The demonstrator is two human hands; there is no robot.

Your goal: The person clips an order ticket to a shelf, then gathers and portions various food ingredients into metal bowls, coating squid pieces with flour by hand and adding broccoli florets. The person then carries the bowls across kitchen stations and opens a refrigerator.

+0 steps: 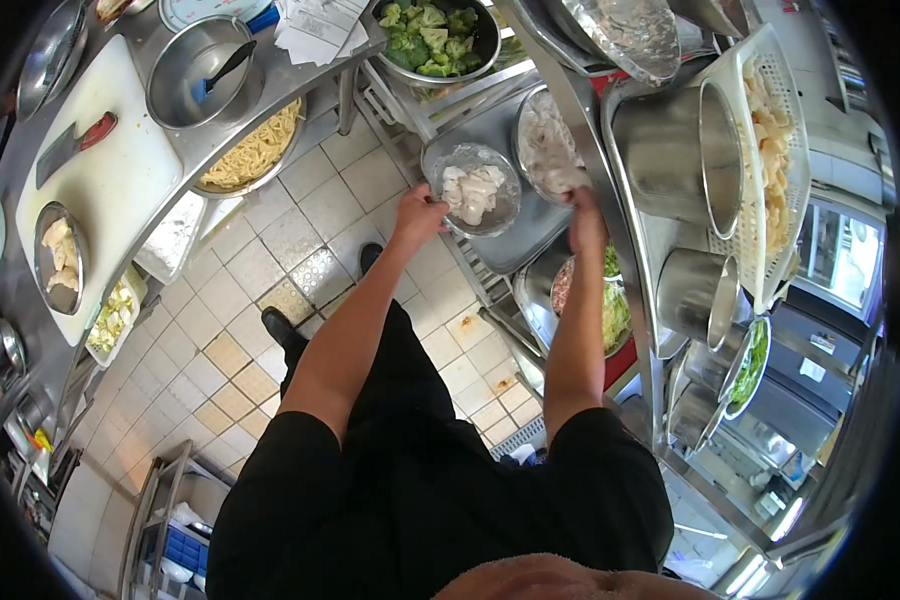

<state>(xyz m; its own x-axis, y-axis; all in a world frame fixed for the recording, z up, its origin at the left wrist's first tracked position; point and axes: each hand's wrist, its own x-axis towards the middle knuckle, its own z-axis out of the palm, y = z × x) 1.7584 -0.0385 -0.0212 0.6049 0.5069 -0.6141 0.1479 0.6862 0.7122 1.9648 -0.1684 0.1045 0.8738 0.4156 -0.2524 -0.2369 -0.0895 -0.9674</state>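
Note:
My left hand (422, 214) is closed on the left rim of a round metal bowl (515, 205) that holds pale, whitish pieces of food (473, 193). The bowl is over a grey metal tray (450, 140) in a rack. My right hand (587, 215) is at the lower right edge of a second bowl (548, 150) with similar pale food; its fingers are blurred and partly hidden, so their grip cannot be made out. The two bowls stand side by side.
At left, a white board (120, 110) bears a cleaver (70, 150) and a small bowl (58, 255). A noodle bowl (255, 150) and broccoli bowl (435, 40) are nearby. A steel shelf edge (595, 150) runs beside my right arm, with a large pot (670, 155) beyond.

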